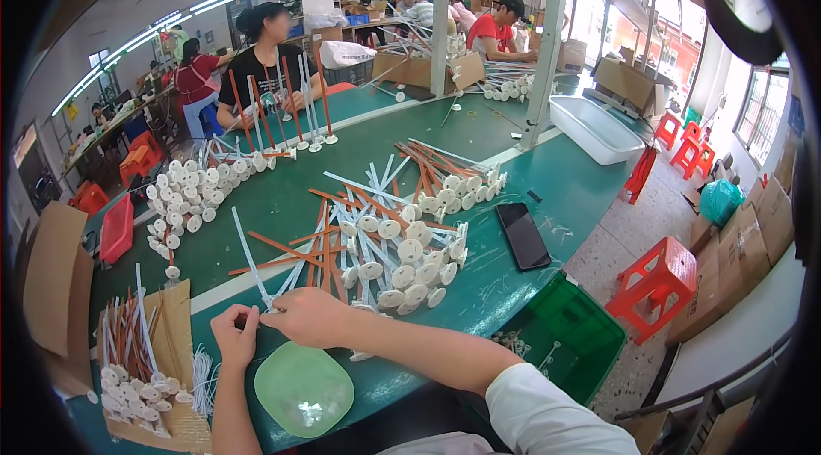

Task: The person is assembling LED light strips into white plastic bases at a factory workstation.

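A pale blue-white strip point(247, 251) stands up at a slant from between my fingers. My right hand point(310, 318) reaches across from the right, its fingers pinched on the strip's lower end. Close beside it, my left hand point(235, 333) is closed, thumb against forefinger; what it grips is too small to make out. Just below the hands, a light green bowl point(272, 410) holds small clear pieces. Beyond my right hand lies a pile of brown and pale strips with round white discs point(416, 274) on their ends.
More disc-ended strips point(137, 395) lie on cardboard at left, beside a bundle of thin white ties point(203, 378). A black phone point(522, 236) lies on the green table point(564, 190). A green crate point(590, 339) and red stool point(654, 284) stand right. Across the table sits a co-worker point(274, 70).
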Demonstrator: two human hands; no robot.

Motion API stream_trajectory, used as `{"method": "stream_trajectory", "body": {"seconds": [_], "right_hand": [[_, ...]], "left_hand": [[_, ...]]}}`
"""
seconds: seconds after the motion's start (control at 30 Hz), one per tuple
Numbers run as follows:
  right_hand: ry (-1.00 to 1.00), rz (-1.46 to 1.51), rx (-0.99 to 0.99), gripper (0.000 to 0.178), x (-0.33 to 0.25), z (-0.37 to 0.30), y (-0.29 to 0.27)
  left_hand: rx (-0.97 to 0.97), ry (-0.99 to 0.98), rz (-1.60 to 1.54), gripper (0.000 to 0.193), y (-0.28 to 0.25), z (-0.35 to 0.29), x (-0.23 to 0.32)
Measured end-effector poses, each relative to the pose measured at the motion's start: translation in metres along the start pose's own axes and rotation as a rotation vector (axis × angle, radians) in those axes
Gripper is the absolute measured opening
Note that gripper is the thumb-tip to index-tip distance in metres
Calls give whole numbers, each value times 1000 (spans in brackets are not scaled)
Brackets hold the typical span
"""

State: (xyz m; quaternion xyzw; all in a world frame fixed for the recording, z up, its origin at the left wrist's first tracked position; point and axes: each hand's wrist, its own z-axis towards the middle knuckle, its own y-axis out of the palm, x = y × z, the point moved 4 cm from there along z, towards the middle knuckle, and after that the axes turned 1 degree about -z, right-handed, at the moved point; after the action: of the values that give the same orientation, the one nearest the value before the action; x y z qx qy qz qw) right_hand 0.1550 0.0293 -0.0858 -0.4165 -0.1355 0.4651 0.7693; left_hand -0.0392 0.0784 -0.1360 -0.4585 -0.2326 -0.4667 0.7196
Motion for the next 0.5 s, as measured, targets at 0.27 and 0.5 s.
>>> {"method": "stream_trajectory", "body": {"seconds": [0.27,0.5], "right_hand": [[-39,-23,197,21,-3,8,-13],[-2,80,346,22,-4,7,-21]], "left_hand": [[23,48,86,19,-5,0,6],[62,-14,-200,10,-5,-4,10]]}}
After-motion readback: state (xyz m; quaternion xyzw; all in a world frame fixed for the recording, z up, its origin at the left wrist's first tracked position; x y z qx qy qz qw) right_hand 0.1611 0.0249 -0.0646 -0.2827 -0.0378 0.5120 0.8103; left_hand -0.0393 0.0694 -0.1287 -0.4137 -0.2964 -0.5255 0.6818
